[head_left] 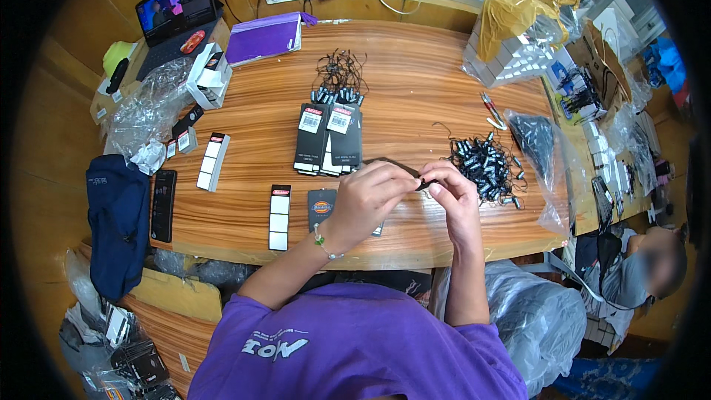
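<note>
Both hands meet above the near middle of the table. My left hand [374, 192] pinches a thin black cord [424, 184], its fingers pressed together. Closed on the same cord from the other side is my right hand [453, 194]; a dark strip runs behind the left fingers. Under my left wrist lies a dark hang tag [320, 206] with an oval logo, partly covered by the arm. Stacks of dark tags [309, 137] with white stickers lie beyond, their black strings [341, 70] spread out at the far end. Right of my hands is a tangled pile of black strings with small shiny ends [485, 169].
Label stacks [279, 216] and a phone [164, 206] lie on the left, near a navy cloth [117, 222]. Behind are a purple notebook [263, 37] and a laptop [167, 18]. Red-handled pliers [490, 107] and a plastic bag [537, 148] lie right. Another person sits far right.
</note>
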Tool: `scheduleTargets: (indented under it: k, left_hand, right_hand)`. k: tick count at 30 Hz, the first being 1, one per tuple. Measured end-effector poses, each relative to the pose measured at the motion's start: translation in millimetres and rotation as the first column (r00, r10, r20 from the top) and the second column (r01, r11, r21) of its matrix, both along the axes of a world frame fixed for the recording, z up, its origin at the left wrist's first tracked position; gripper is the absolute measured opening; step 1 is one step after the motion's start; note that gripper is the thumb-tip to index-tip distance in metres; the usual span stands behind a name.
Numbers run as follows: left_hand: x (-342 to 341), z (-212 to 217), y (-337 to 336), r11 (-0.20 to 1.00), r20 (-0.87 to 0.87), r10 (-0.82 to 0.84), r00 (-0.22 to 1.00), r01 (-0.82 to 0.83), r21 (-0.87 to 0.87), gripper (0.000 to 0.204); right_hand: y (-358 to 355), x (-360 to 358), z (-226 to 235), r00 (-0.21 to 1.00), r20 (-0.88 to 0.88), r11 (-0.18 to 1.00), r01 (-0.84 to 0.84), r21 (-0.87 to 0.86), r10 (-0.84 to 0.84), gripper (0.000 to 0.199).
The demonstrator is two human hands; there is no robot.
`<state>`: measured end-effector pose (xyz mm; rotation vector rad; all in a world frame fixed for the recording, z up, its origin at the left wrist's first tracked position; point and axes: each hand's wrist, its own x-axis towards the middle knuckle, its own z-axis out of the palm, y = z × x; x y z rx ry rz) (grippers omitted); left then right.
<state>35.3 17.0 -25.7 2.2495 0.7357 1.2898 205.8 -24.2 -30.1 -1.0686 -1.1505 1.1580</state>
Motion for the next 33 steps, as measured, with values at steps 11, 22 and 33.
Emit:
scheduleTargets:
  k: [11,22,33]
  left_hand:
    - [7,-8,-15,0.998,-0.045,0.041,0.998,-0.039,0.049,0.03]
    - [-128,-24,-2,0.892,-0.502,0.217,0.837,-0.379,-0.247,0.049]
    - [-167,-50,1,0.723,-0.448,0.08,0.891,-0.361,-0.589,0.054]
  right_hand:
    - [14,7,36,0.727,-0.684,0.948,0.174,0.267,0.059,0.013]
    - [-26,19,48,0.907,-0.412,0.946,0.055,0.318,0.086,0.011]
    - [-28,31,44,0.914,-0.406,0.965,0.118,0.236,-0.013,0.011]
